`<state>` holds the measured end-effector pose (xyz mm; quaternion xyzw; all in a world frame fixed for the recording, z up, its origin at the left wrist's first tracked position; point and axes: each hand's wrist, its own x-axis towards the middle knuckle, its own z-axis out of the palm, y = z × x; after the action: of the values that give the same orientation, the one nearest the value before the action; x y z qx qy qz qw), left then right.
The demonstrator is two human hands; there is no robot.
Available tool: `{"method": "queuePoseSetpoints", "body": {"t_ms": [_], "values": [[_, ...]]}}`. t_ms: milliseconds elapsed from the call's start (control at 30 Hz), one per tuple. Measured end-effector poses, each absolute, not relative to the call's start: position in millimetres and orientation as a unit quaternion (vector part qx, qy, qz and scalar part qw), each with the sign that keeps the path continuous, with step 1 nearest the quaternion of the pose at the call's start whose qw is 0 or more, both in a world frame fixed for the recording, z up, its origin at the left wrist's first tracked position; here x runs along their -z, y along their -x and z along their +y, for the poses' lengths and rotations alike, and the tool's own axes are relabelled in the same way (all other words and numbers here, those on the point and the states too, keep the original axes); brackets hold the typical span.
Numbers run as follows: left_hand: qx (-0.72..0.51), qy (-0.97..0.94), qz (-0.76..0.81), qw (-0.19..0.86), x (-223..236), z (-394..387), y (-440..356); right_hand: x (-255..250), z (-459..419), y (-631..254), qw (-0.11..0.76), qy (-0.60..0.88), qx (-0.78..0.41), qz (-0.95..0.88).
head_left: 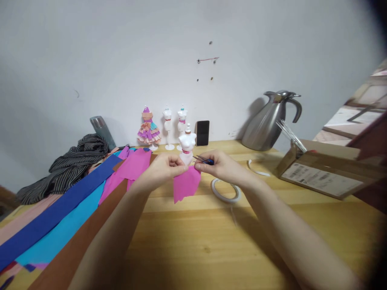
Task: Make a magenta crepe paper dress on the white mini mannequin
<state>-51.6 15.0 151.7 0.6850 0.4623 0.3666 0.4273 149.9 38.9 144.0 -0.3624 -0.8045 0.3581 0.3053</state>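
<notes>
A bright pink piece of crepe paper (186,184) hangs over the table with a jagged lower edge. My left hand (166,167) is closed on its upper left corner. At its upper right corner, my right hand (218,164) pinches the paper between thumb and finger. That same hand also keeps a small pair of blue-handled scissors (207,161), dark blades pointing left. Just behind the paper stands a small white dress-form mannequin (187,141) with a pink band at its waist; its lower part is hidden.
White tape roll (225,191) lies right of the paper. Coloured crepe strips (69,209) and striped cloth (75,165) cover the left. Along the wall are a dressed mannequin (148,131), two white ones, a phone (202,133) and a steel jug (266,125). A cardboard box (320,177) is right.
</notes>
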Motion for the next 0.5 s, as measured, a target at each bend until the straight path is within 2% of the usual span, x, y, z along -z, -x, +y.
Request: {"method": "queuePoseSetpoints", "body": {"t_ms": [233,500], "values": [[-0.365,-0.672,0.47,0.441,-150.7,18.6,52.8,-142.3,42.1,-155.9,0.261,0.36,-0.403,-0.8],[-0.308,-0.672,0.403,0.54,-138.1,29.5,58.8,-140.5,45.0,-158.6,0.276,0.349,-0.446,-0.776]]}}
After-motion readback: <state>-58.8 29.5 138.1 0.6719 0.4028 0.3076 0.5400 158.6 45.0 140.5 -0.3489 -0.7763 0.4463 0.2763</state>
